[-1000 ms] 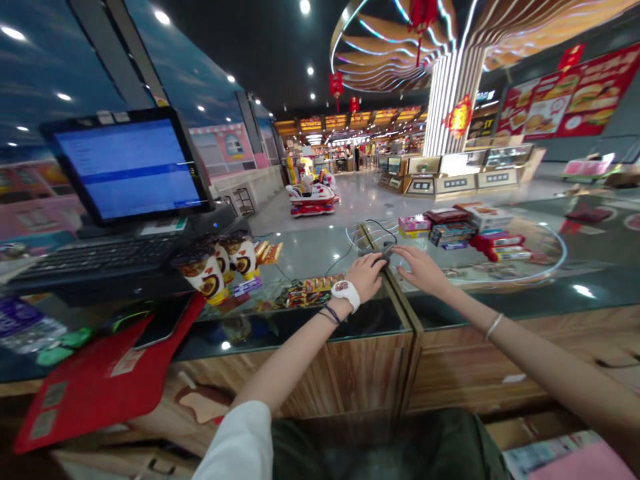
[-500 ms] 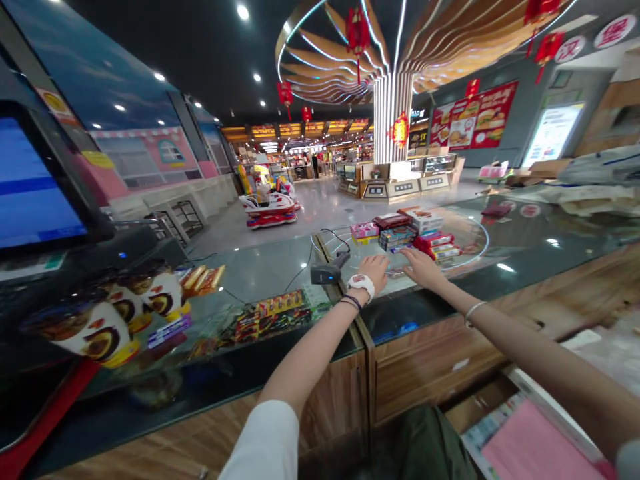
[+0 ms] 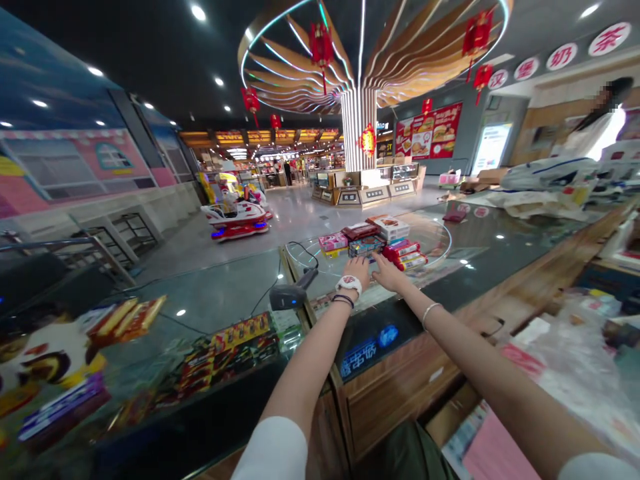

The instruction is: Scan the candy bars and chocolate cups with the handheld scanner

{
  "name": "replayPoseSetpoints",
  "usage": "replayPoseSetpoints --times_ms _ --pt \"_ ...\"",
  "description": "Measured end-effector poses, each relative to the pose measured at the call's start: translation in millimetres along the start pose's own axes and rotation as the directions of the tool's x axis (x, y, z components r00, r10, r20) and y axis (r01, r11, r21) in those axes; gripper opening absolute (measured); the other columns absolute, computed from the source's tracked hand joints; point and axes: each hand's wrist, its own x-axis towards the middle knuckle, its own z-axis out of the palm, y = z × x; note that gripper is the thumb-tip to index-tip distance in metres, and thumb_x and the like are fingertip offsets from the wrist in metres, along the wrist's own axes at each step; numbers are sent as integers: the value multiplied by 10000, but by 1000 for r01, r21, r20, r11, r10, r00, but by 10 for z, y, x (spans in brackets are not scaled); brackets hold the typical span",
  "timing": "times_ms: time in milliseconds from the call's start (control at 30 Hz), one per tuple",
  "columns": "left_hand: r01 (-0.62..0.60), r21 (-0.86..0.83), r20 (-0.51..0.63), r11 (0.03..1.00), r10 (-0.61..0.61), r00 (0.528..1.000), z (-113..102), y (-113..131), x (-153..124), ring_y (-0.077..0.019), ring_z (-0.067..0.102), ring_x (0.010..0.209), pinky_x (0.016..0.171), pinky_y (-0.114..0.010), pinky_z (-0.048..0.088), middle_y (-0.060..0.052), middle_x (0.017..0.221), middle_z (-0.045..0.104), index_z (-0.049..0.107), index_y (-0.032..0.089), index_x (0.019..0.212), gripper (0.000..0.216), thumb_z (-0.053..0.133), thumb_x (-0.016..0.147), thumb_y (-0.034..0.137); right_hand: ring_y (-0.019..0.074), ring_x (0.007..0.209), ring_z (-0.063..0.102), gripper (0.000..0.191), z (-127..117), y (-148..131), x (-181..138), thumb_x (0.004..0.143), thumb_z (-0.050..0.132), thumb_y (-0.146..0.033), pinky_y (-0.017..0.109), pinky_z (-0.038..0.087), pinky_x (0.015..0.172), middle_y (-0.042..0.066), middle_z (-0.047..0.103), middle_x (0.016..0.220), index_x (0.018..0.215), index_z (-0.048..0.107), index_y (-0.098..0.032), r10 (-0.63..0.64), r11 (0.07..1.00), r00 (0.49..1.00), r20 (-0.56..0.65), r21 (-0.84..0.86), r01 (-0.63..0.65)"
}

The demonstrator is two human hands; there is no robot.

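Observation:
On the glass counter (image 3: 225, 280) sits a cluster of packaged snacks. It includes a pink box (image 3: 332, 241), a dark red pack (image 3: 361, 230), a white box (image 3: 394, 228), a blue patterned box (image 3: 367, 247) and several red tubular packs (image 3: 404, 253). My left hand (image 3: 356, 269), with a white watch at the wrist, reaches to the near side of the blue box, fingers stretched forward. Beside it, my right hand (image 3: 389, 275) has its fingers extended toward the same box and the red packs. Neither hand visibly grips anything; whether the fingertips touch the box is unclear.
A black barcode scanner (image 3: 293, 293) on a stand is left of my hands. Snack packs (image 3: 230, 350) lie farther left. An open drawer (image 3: 493, 443) sits below the counter at right, near plastic bags (image 3: 575, 360). A person (image 3: 600, 127) is at the far right.
The view has turned right, so the counter and snacks shift left in the picture. My two hands have drawn closer together at the blue box. A person has come into view at right.

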Motion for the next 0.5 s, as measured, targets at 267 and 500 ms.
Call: replayPoseSetpoints --times_ms 267,500 --pt "12 -56 44 998 -10 999 98 -99 -5 -237 450 1343 1094 -378 394 -92 1483 504 494 160 1369 436 411 941 173 310 1389 419 719 -50 -40 17 858 501 -205 461 364 1116 213 471 1467 1531 267 -113 93 995 994 53 39 -95" --pt "44 -78 -6 996 -45 999 62 -81 -26 -240 565 1170 1001 -383 465 -128 1267 622 570 144 1245 338 476 921 175 237 1130 594 431 -68 25 22 824 513 -112 362 458 1044 143 602 1208 1233 647 -123 -67 996 997 -30 -58 65"
